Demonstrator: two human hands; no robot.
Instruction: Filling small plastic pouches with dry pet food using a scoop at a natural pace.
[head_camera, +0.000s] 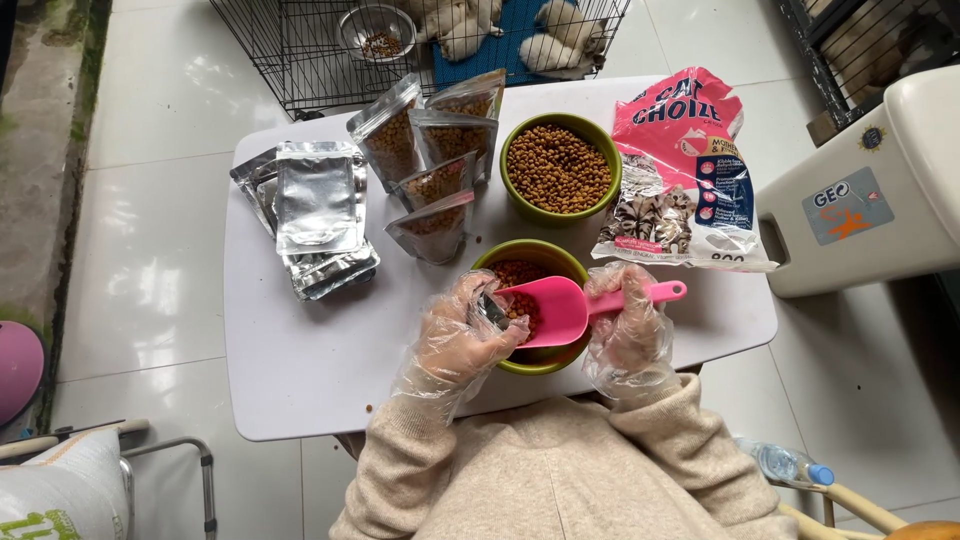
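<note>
Both my hands wear clear plastic gloves. My right hand (628, 325) grips the handle of a pink scoop (555, 308) loaded with brown kibble, held over the near green bowl (530, 358). My left hand (462, 330) holds a small silver pouch (490, 308) against the scoop's lip. A second green bowl (560, 168), full of kibble, stands behind. Several filled clear-fronted pouches (430, 150) stand left of it. A stack of flat, empty silver pouches (318, 205) lies further left.
Everything rests on a small white table (300, 360). A pink and white pet food bag (690, 170) lies at the right. A wire cage (400, 40) with animals and a metal dish stands behind. A white bin (870, 190) is on the right, a water bottle (790, 465) lower right.
</note>
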